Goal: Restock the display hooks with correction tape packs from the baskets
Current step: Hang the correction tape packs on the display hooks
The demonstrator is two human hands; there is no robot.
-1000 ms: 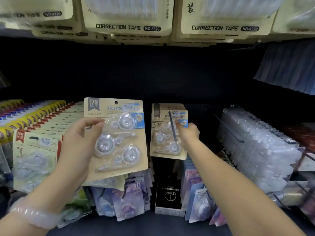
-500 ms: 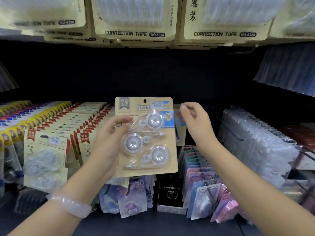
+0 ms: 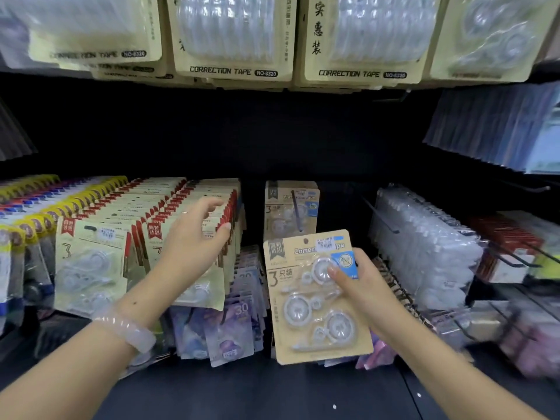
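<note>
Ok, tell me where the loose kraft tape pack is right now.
In the head view, the kraft pack sits right of centre, held by the right hand, just below the hook carrying matching packs. The left hand reaches toward the red-tagged packs.

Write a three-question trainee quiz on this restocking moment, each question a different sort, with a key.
1. True or false: the left hand holds the kraft-card pack.
2. The hook directly behind the held pack carries: A) matching kraft packs B) purple packs C) nothing.
3. Fill in: the printed numeral on the held pack's left side is ___.

Key: 1 false, it sits in the right hand's grip; 2 A; 3 three.
</note>
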